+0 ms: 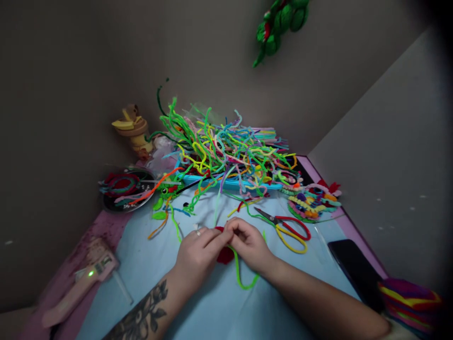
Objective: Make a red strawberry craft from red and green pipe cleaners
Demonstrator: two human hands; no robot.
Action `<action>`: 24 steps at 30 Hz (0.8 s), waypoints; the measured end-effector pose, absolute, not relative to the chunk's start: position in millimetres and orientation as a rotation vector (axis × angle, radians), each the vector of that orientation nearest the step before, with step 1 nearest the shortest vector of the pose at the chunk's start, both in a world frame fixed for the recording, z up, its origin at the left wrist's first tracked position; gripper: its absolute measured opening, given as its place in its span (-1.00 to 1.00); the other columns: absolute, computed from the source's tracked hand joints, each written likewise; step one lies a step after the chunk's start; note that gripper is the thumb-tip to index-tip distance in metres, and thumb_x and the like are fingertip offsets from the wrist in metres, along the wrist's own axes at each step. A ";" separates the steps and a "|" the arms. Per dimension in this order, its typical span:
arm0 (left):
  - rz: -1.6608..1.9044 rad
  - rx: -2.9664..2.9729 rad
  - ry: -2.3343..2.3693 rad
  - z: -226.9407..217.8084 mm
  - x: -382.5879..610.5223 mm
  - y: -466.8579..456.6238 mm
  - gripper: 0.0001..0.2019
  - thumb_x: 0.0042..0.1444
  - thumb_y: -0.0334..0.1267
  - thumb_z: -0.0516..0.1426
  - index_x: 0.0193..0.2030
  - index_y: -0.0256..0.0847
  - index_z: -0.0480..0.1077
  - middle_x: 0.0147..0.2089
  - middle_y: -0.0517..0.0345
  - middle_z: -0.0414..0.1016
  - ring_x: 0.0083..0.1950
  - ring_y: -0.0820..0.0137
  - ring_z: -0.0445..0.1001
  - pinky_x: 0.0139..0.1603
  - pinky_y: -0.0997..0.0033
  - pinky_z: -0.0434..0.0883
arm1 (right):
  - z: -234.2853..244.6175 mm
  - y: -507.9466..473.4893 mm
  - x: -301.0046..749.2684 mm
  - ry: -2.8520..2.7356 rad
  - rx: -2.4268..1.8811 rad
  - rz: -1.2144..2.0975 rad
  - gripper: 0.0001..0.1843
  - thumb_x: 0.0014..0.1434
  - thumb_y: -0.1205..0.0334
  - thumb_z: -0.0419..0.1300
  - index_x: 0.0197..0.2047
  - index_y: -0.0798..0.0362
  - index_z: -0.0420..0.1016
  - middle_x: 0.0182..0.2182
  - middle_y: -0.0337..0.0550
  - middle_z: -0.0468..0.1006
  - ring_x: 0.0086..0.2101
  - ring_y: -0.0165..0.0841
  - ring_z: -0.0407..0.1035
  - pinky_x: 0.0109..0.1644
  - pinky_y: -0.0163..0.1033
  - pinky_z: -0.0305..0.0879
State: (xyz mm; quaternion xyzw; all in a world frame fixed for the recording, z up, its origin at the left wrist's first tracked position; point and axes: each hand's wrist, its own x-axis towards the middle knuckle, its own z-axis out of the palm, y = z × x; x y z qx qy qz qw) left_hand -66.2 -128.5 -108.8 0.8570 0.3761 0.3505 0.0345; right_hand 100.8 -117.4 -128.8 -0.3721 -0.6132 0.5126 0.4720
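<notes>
My left hand, with a ring on one finger, is closed over a dark red fuzzy piece that looks made of pipe cleaner. My right hand meets it fingertip to fingertip in a pinch. From between the hands a bright green pipe cleaner loops down toward me and passes under my right wrist. My fingers hide most of the red piece and where the green stem meets it. Scissors with red and yellow handles lie just beyond my right hand, blades apart.
A blue tray heaped with coloured pipe cleaners stands at the back. At left are a round dish and a pink glue gun with a green light. Pipe-cleaner pieces and a phone lie at right.
</notes>
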 end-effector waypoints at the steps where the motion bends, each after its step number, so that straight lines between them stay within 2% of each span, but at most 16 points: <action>1: 1.086 2.624 1.161 -108.4 -66.2 -128.7 -0.72 0.22 -0.38 0.03 0.04 -0.17 0.39 -0.28 0.09 0.54 -0.32 0.44 0.46 -0.21 0.44 0.39 | -129.3 -117.8 100.9 -1.498 -0.906 1.260 -0.83 0.19 0.15 0.12 -0.38 0.04 0.31 -0.41 -0.22 0.35 -0.38 -0.43 0.28 -0.29 -0.32 0.27; 9: 1.211 2.416 1.176 -105.0 -67.5 -128.0 -0.76 0.20 -0.38 0.05 -0.03 -0.18 0.43 -0.24 0.04 0.56 -0.26 0.41 0.49 -0.22 0.43 0.43 | -131.3 -123.4 103.0 -1.516 -0.872 1.287 -0.75 0.22 0.01 0.08 -0.18 0.02 0.33 -0.38 -0.18 0.43 -0.36 -0.40 0.37 -0.28 -0.30 0.35; 12: 1.205 2.235 1.214 -102.0 -67.2 -127.7 -0.78 0.17 -0.37 0.08 -0.06 -0.19 0.45 -0.25 0.06 0.56 -0.24 0.41 0.51 -0.22 0.45 0.45 | -132.6 -126.7 102.5 -1.582 -0.821 1.234 -0.61 0.11 -0.03 0.21 -0.07 -0.01 0.29 -0.30 -0.16 0.46 -0.30 -0.37 0.40 -0.24 -0.29 0.38; 14: 1.175 2.073 1.270 -99.4 -65.6 -127.8 -0.82 0.15 -0.35 0.12 -0.12 -0.18 0.48 -0.26 0.08 0.57 -0.26 0.42 0.51 -0.25 0.47 0.45 | -132.9 -129.1 100.7 -1.646 -0.876 1.146 -0.52 0.00 0.03 0.32 -0.05 -0.02 0.28 -0.28 -0.17 0.48 -0.30 -0.36 0.42 -0.25 -0.30 0.39; 16: 1.142 1.934 1.313 -97.2 -63.3 -127.9 -0.85 0.11 -0.32 0.15 -0.19 -0.18 0.50 -0.28 0.11 0.57 -0.30 0.43 0.52 -0.28 0.49 0.45 | -131.9 -131.2 98.5 -1.709 -0.980 1.003 -0.57 0.01 0.16 0.32 -0.07 -0.03 0.29 -0.29 -0.19 0.50 -0.32 -0.37 0.44 -0.26 -0.31 0.39; 19: 1.115 1.847 1.323 -96.3 -60.9 -127.8 -0.87 0.08 -0.31 0.18 -0.22 -0.17 0.52 -0.28 0.13 0.58 -0.29 0.42 0.52 -0.27 0.48 0.45 | -128.4 -132.0 97.1 -1.798 -1.072 0.749 -0.75 0.10 0.32 0.19 -0.12 -0.02 0.32 -0.31 -0.18 0.52 -0.33 -0.37 0.45 -0.25 -0.29 0.39; 24: 1.065 1.825 1.311 -96.6 -62.4 -125.4 -0.85 0.07 -0.32 0.17 -0.21 -0.17 0.53 -0.26 0.11 0.59 -0.27 0.40 0.53 -0.24 0.45 0.46 | -121.1 -128.4 101.0 -1.904 -1.051 0.582 -0.85 0.16 0.35 0.11 -0.17 -0.01 0.35 -0.34 -0.16 0.53 -0.32 -0.34 0.44 -0.22 -0.27 0.36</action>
